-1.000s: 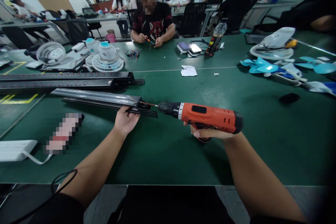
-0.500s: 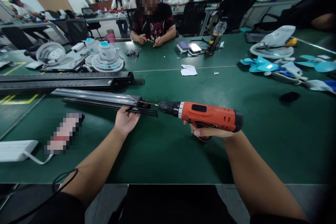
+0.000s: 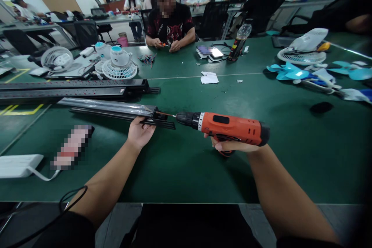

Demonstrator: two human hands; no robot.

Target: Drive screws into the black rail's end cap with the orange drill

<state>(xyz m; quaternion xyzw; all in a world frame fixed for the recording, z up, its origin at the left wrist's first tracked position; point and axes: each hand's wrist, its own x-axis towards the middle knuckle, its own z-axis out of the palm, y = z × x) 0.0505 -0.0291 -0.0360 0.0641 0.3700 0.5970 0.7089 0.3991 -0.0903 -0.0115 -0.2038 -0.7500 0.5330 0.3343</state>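
Note:
My right hand point(image 3: 229, 146) grips the handle of an orange and black cordless drill point(image 3: 226, 127), held level with its thin bit pointing left. The bit tip meets the right end of a long metal rail point(image 3: 107, 107) wrapped in shiny plastic film, lying on the green table point(image 3: 203, 170). My left hand point(image 3: 140, 131) is closed on the rail's near edge just left of that end, holding it down. Its fingertips are hidden under the rail.
Two long black power strips point(image 3: 72, 88) lie behind the rail. Small white desk fans point(image 3: 119, 66) stand at the back left, blue fan blades point(image 3: 293, 73) and fan parts at the right. A white power strip point(image 3: 19, 164) lies near left. A person sits opposite, working on wires.

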